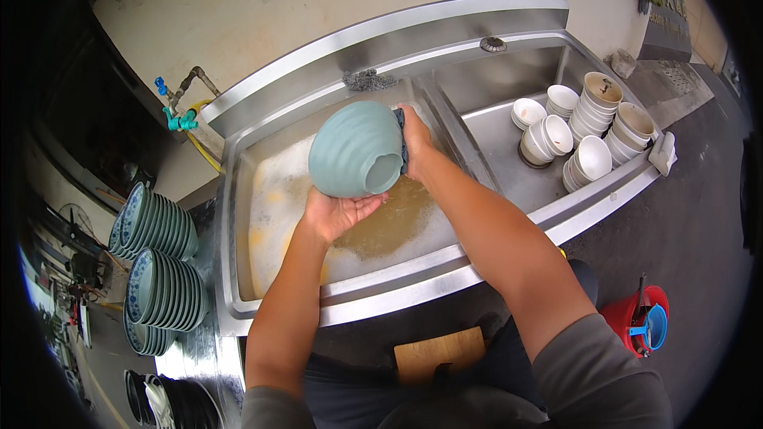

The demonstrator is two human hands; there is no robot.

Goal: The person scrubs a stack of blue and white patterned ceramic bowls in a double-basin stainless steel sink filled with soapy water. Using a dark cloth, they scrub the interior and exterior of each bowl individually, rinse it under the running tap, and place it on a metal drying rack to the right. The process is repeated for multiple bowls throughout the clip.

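A pale green ribbed bowl [351,146], tilted with its foot towards me, is held up over the left basin of a stainless steel sink [411,277]. My left hand [343,211] supports it from below, palm up. On its right side, my right hand [415,142] presses a dark cloth [402,140] against the bowl; part of that hand is hidden. Cloudy, foamy water [381,229] fills the basin beneath. A grey wire scourer [369,80] lies on the sink's back ledge.
Stacked white bowls [593,158] stand in the right basin. Green bowls with blue-patterned insides [170,289] are stacked on the left counter. A teal tap [180,120] is at the back left. A red bucket [653,301] holding a blue dipper [657,326] stands on the floor, right.
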